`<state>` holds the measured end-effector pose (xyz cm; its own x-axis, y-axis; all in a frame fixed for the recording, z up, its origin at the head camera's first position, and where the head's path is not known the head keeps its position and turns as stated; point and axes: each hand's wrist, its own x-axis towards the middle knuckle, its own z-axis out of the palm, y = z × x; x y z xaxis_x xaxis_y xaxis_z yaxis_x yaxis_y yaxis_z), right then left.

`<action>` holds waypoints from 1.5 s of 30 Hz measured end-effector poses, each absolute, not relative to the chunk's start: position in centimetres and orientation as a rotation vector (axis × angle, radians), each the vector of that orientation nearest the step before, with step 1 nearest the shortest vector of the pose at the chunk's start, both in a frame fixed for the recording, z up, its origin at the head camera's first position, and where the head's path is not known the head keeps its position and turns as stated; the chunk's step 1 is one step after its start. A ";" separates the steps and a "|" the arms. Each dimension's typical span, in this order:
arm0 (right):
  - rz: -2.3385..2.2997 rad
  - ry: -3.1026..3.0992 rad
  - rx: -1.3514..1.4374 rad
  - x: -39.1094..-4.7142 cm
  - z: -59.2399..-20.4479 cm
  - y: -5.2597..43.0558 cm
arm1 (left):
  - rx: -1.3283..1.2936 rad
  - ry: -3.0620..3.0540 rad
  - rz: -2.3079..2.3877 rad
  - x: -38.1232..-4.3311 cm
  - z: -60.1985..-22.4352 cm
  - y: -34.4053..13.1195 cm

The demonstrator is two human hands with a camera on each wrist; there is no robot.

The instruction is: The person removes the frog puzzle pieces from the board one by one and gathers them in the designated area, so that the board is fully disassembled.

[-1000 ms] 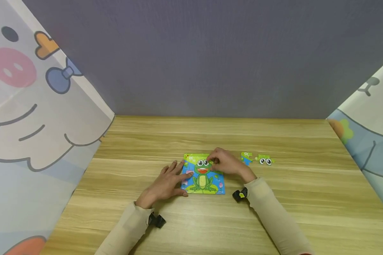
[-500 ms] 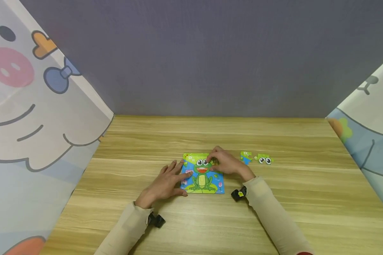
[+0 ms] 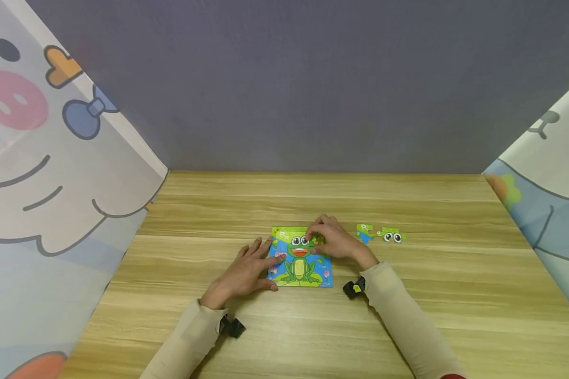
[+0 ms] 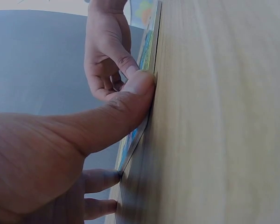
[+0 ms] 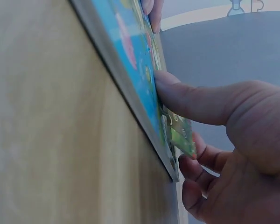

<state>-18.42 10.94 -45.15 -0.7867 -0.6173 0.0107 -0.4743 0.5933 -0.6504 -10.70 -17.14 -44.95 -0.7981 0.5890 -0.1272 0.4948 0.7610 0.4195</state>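
A frog jigsaw puzzle [image 3: 300,268] in a flat square tray lies on the table. My left hand [image 3: 246,271] rests at its left side with fingers spread, the index finger over the picture. In the left wrist view, the left thumb [image 4: 135,88] presses on the tray's edge. Over the puzzle's upper right corner, my right hand [image 3: 334,239] pinches a green puzzle piece [image 5: 183,140]. That piece stands tilted up from the tray in the right wrist view, with the thumb on the picture side and curled fingers behind it.
Right of the hands, two loose puzzle pieces lie on the wooden table [image 3: 208,210]: a blue and green piece [image 3: 364,234] and a green piece with two cartoon eyes [image 3: 392,236]. A grey wall [image 3: 322,89] closes off the table's far edge.
The right fingers have shifted slightly at the puzzle's upper right corner, where a darker patch now shows beneath them. The left hand keeps its place. The head view has drifted a little.
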 end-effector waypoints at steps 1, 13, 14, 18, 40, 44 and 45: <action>-0.966 2.606 -0.900 -18.4 -45.1 10.9 | 0.847 2.705 0.543 -10.7 -45.0 -17.1; -1.091 2.537 -0.791 -18.5 -44.9 11.2 | 0.845 2.713 0.557 -10.5 -44.9 -17.2; -1.099 2.532 -0.792 -18.4 -44.9 11.3 | 0.846 2.713 0.556 -10.5 -44.9 -17.2; -1.144 2.504 -0.786 -18.5 -44.9 11.8 | 0.849 2.714 0.552 -10.5 -44.9 -17.1; -1.450 2.431 -0.477 -18.5 -44.6 14.9 | 0.866 2.718 0.549 -10.6 -44.8 -17.1; -1.461 2.447 -0.453 -18.3 -44.5 16.4 | 0.857 2.715 0.551 -10.6 -44.8 -17.1; -1.465 2.451 -0.443 -18.3 -44.4 16.7 | 0.855 2.715 0.550 -10.6 -44.8 -17.1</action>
<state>-18.26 16.73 -44.42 -0.9222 -0.3822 -0.0585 -0.1295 0.4479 -0.8846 -10.62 -17.13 -44.85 -0.7992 0.5900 -0.1147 0.4988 0.7575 0.4212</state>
